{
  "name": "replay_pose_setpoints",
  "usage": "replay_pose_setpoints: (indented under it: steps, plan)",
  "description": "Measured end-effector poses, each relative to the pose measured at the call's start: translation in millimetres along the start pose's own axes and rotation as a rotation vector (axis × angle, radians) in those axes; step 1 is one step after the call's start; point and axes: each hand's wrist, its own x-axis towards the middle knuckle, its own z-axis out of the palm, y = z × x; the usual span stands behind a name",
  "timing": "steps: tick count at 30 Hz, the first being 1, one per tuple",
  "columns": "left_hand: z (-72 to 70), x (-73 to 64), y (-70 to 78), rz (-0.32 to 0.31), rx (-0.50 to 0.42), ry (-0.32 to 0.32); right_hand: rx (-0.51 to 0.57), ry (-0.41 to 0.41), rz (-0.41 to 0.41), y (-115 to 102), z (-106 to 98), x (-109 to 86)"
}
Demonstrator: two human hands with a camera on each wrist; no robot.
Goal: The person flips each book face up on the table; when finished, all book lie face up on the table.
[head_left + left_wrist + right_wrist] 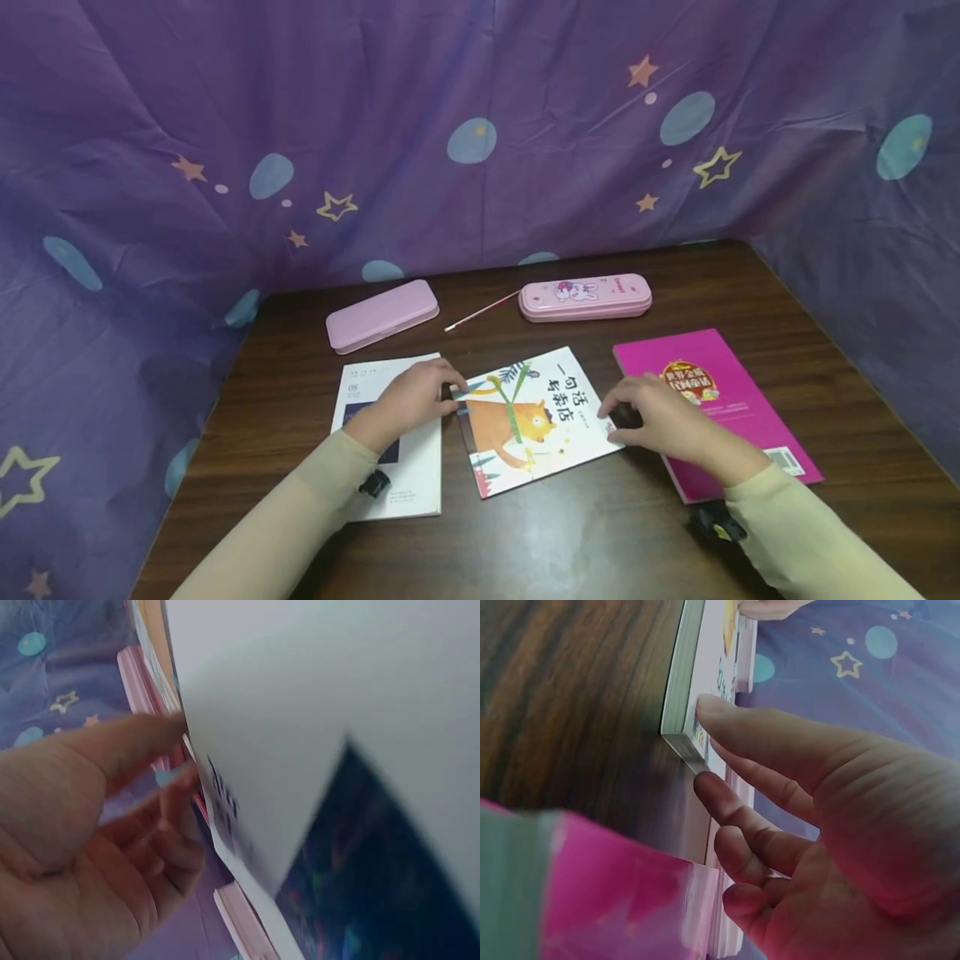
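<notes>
Between the two hands is a white picture book (517,421) with an orange animal on its cover. My left hand (416,396) reaches over a white book (420,492) and holds the picture book's left edge between thumb and fingers. At the opposite side, my right hand (660,417) pinches the right edge near a corner. In the right wrist view, the thumb (757,735) lies on the cover while the fingers are at the edge. Partly under my right forearm is a magenta book (738,392).
Toward the back of the brown table (540,550) lie a plain pink case (382,315), a thin pencil (480,312) and a pink pencil case (585,298) with a rabbit picture. Purple patterned cloth (375,100) hangs behind and at both sides.
</notes>
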Motion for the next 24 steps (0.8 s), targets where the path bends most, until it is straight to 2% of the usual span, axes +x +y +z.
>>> replay_pose_setpoints:
  steps: [4, 15, 24]
  plan:
    - [-1.3, 2.9, -5.1, 0.039, -0.010, -0.019, 0.012, -0.025, 0.008, -1, 0, -6.1]
    - [-1.1, 4.0, -3.8, 0.032, -0.015, -0.031, -0.024, -0.030, 0.047, -5, 2, -8.4]
    - [-0.2, -4.6, 0.4, 0.021, -0.021, -0.054, -0.059, -0.001, -0.004, 8, 0, 0.5]
